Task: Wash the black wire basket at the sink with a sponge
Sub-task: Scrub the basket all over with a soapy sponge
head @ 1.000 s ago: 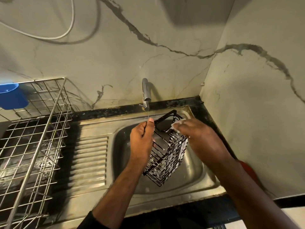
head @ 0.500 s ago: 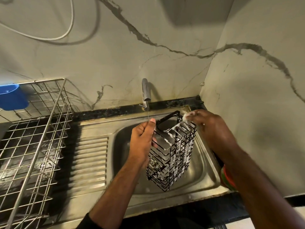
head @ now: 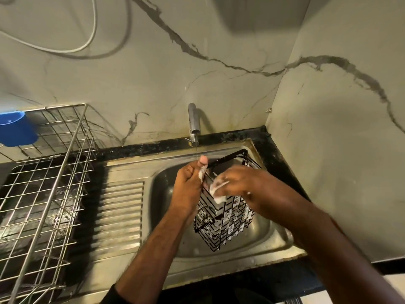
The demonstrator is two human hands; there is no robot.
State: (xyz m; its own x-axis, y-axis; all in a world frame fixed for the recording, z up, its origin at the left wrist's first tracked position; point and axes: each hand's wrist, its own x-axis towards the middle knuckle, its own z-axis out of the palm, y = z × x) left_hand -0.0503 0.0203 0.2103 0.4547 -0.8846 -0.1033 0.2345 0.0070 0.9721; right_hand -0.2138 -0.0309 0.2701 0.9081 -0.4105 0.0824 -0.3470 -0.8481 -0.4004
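Since half a second ago my right hand (head: 238,183) is now lying over the near upper face of the black wire basket (head: 225,218), having come in from the far right rim, and the basket is tipping a little more toward the right. That hand is pressing a soapy white sponge (head: 217,191) against the wires, fingers curled around it; the hand is blurred, so I cannot tell the exact finger placement. My left hand (head: 188,185) is clamping the basket's left top edge, thumb pointing up, with foam on the fingers. The basket is hanging in the air above the bowl of the stainless steel sink (head: 282,235), tilted, not touching the bottom, with white suds clinging to its lower bars. A thin stream is running from the chrome tap (head: 193,121) and landing at my left thumb. To the left, on the dark bench (head: 276,150), a silver wire dish rack (head: 43,178) is standing beside the ribbed drainboard, and a blue plastic cup (head: 16,128) is hanging on the rack's far rim.
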